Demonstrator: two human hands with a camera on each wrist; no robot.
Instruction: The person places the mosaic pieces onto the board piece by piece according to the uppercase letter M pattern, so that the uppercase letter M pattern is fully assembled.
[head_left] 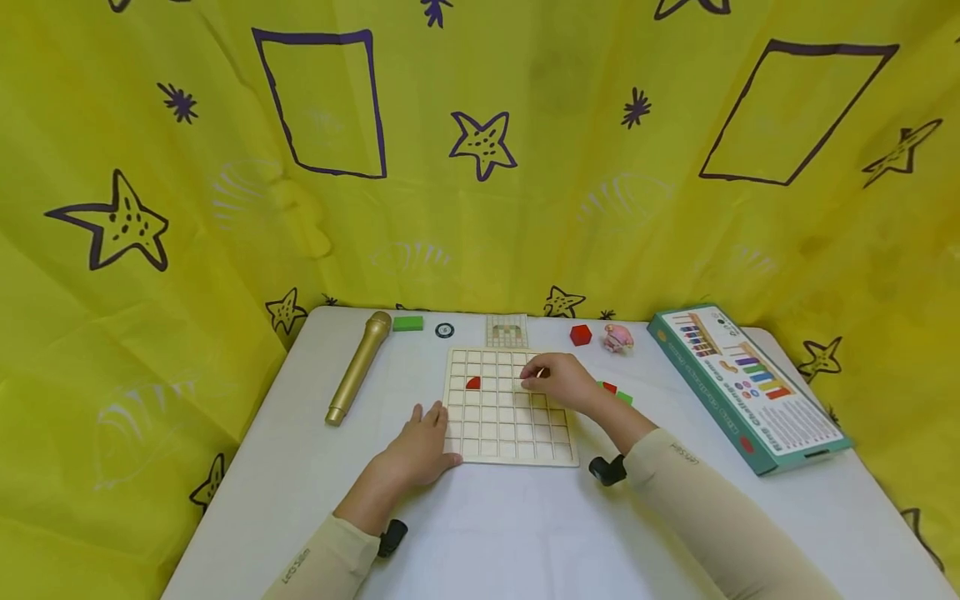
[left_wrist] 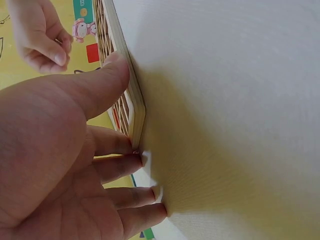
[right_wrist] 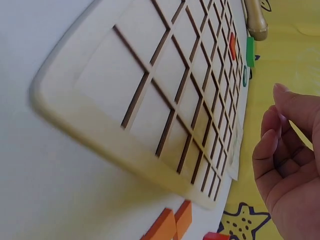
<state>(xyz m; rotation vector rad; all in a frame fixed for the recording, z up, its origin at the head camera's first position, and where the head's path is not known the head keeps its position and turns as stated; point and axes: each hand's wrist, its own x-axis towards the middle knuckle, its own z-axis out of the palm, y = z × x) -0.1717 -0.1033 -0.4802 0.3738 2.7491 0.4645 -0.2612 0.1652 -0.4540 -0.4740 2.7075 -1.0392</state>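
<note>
Left hand (head_left: 420,450): resting at the near left corner of a pale wooden, square board with a grid of cells (head_left: 510,450). Grip is lying spread, thumb touching the board's edge, fingertips pressing on the white cloth-like tabletop (head_left: 510,533) just outside it.

Right hand (head_left: 562,379): hovering over the board's far right portion. Grip is curling, thumb close to the forefinger; cannot tell whether anything small is being pinched.

Board is lying flat, centre of tabletop. A red quarter-round piece (head_left: 473,383) is sitting in a cell toward its far left. Small green and red pieces (head_left: 626,399) are lying just right of the board, partly hidden by the right forearm.

Beyond the board's far edge, left to right: a green rectangular block (head_left: 408,323), a dark round disc (head_left: 445,331), a pale printed card with a grid (head_left: 507,331), a red hexagonal block (head_left: 581,335), a pink figurine (head_left: 618,337).

A gold microphone (head_left: 356,371) is lying slantwise at left; a teal-and-white game box (head_left: 750,387) is lying at right. A yellow curtain (head_left: 525,233) with dark star drawings is hanging behind.
</note>
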